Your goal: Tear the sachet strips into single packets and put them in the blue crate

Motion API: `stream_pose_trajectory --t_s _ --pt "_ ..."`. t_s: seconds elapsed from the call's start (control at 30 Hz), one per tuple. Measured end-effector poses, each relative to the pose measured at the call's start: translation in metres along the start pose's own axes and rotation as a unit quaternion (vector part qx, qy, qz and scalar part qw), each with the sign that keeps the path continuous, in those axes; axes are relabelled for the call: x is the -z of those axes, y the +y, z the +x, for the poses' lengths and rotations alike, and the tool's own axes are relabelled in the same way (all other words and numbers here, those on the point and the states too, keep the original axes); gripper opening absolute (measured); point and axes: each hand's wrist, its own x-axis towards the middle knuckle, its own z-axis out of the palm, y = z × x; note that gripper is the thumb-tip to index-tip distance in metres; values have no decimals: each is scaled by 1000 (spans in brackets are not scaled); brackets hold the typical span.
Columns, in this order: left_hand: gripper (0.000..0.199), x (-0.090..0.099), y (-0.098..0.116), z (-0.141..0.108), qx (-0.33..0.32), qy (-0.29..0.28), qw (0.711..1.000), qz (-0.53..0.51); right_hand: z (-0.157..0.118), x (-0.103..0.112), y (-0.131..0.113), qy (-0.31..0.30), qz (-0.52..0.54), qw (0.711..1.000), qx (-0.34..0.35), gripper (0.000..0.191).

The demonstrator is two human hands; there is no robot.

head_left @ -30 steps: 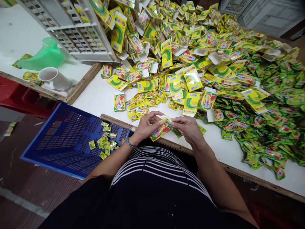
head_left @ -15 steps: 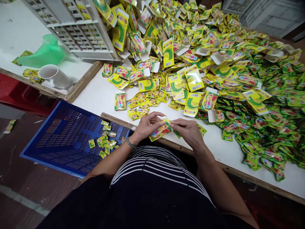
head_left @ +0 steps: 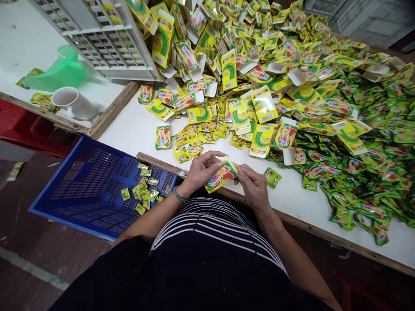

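My left hand (head_left: 203,172) is closed on a small yellow-green carton (head_left: 221,175) just above the table's front edge. At the carton's right end, my right hand (head_left: 253,183) is closed, its thumb and fingers pressed at the carton's edge. Whether it also pinches a sachet there is hard to make out. A green sachet (head_left: 272,177) lies on the white table (head_left: 123,125) to the right of that hand. Behind the hands lie yellow sachets (head_left: 194,150), a small carton standing apart (head_left: 162,137), and a heap of open-ended yellow cartons (head_left: 262,140).
Many green sachets (head_left: 359,181) cover the right side. A blue basket (head_left: 81,190) with small cartons sits low at the left. A white crate (head_left: 119,52), a white cup (head_left: 74,103) and a green scoop-like item (head_left: 61,73) are at the upper left. Wooden strips edge the table.
My right hand has shifted slightly right and down, and more of the carton's face shows. The green sachet beside it is now fully uncovered. My left hand stays almost in place.
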Motion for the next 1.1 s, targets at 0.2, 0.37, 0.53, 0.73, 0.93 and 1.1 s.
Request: stream_pose_trajectory --t_s 0.2,0.37,0.53,0.73,0.93,1.1 --pt "35 -2 -1 -1 -22 21 999 15 -7 -14 1 28 64 997 -14 36" --pt "39 1 5 1 -42 18 999 28 -1 -19 2 41 18 999 9 48" --pt "48 2 9 -1 -14 8 1000 5 12 -20 -5 -15 9 999 43 46" --pt "47 43 28 -25 34 42 994 97 14 -40 -5 -79 -25 990 112 36" --pt "29 135 88 -67 117 54 849 512 5 -5 23 91 -82 992 -30 42" --pt "22 121 63 -40 51 143 787 598 -2 34 59 142 -292 944 -64 52"
